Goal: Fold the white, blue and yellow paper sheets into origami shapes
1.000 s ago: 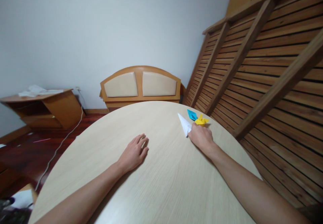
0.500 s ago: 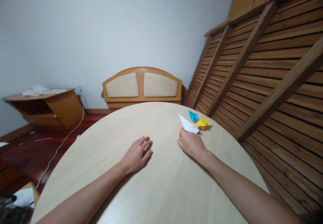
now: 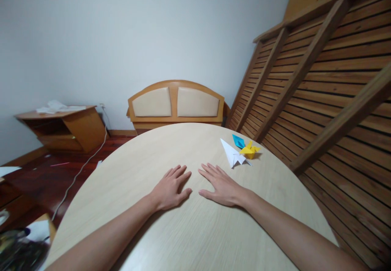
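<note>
My left hand [image 3: 172, 187] rests palm down on the round pale wood table [image 3: 137, 153], fingers spread and holding nothing. Facing it, my right hand [image 3: 220, 184] also lies open on the tabletop, with a small gap between the two. Just beyond the right hand is a white folded-paper figure [image 3: 232, 155] with a long pointed end, not touched by the fingers. A yellow origami bird [image 3: 249, 150] stands against its right side. Behind them, near the table's far right edge, lies a blue origami piece [image 3: 238, 141].
A slatted wooden frame [image 3: 305, 96] leans along the right side, close to the table. Past the far edge is a headboard [image 3: 176, 100] with cream panels. To the left stand a low cabinet [image 3: 76, 128] with papers and a white cable [image 3: 77, 176] on the floor.
My right hand has let go of the white paper figure, moved back toward me and left, and opened flat. The left hand's fingers have spread a little. The view has shifted slightly.
</note>
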A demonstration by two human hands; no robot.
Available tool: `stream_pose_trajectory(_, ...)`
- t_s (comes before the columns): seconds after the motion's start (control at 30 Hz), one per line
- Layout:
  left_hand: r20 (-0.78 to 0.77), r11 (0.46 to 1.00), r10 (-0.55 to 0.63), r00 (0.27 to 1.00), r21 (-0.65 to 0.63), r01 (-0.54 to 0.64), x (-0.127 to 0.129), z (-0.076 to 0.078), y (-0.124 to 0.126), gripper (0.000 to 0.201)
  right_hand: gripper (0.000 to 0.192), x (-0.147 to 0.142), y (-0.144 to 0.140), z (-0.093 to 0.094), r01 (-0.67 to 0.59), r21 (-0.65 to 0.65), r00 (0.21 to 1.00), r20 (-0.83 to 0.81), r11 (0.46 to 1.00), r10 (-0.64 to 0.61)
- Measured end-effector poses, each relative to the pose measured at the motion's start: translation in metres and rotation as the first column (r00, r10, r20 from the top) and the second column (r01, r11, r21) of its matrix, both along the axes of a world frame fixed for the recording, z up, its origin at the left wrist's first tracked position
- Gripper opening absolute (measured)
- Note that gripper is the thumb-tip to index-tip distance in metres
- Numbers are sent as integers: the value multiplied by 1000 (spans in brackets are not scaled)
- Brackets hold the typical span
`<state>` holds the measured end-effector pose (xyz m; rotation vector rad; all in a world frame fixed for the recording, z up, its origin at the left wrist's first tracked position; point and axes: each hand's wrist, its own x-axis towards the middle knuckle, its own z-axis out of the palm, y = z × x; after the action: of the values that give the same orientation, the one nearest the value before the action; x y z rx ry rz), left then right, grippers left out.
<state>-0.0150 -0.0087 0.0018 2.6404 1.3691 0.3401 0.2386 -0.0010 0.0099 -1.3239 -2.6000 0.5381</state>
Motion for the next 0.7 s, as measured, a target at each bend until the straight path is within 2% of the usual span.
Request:
stream_pose_trajectory(0.5,-18,1000,-1,1000,-14,1,1,3,-1,63,84,-1,1,-3,-1,26,1000,21,1000,0)
stream_pose_trajectory(0.6,-21,1000,2,1000,-18,-3,1,3,-1,62,80,0,3,-4,4,69,1000,21,998,-5)
stream_pose_trajectory(0.7,-31,1000,0,1000,-15,-1,1,3,-1,61,74,5,9,-5,63,168,997,28,984,-68)
